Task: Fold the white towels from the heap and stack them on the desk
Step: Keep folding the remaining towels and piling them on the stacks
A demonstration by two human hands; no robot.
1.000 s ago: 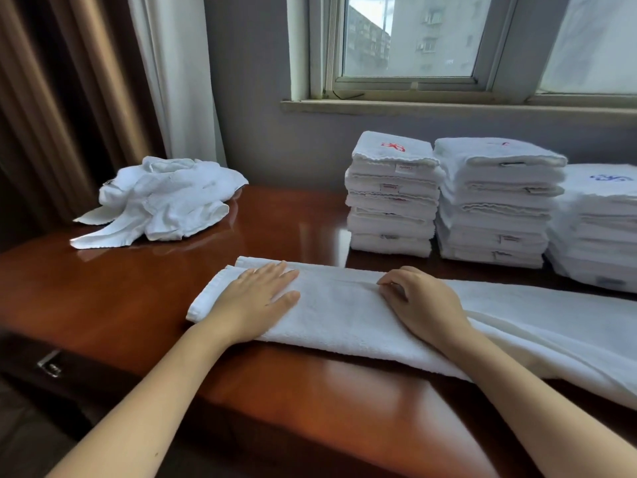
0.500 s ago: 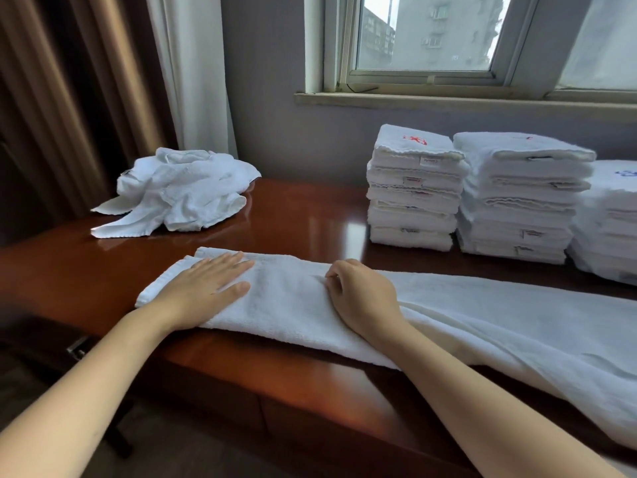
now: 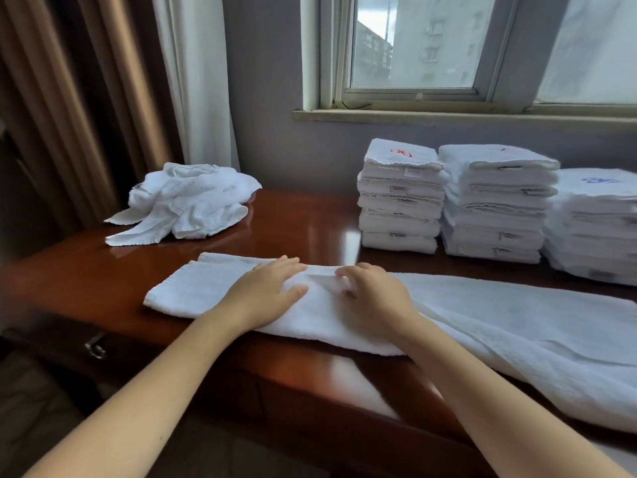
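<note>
Left hand (image 3: 267, 294) flat and open, palm down, pressing on the long towel (image 3: 482, 326). Right hand (image 3: 374, 298) just beside it, also on the towel, fingers curled at a small raised crease; can't tell whether actually pinching the cloth or only pushing. Both wrists crossing the near edge of the table (image 3: 86, 281).

Towel itself: plain white terry, folded lengthwise into a narrow band, left end squared off with the layers showing. Lying along the near part of the table, long axis running left to right, right end wider and looser, draping off toward the near right corner.

Further out: crumpled heap (image 3: 186, 201) of white towels at the far left. Three stacks of folded towels (image 3: 400, 201) far right under the window (image 3: 413, 46), well apart from the hands. Brown curtains (image 3: 69, 115) on the left. Bare glossy wood between towel and stacks.
</note>
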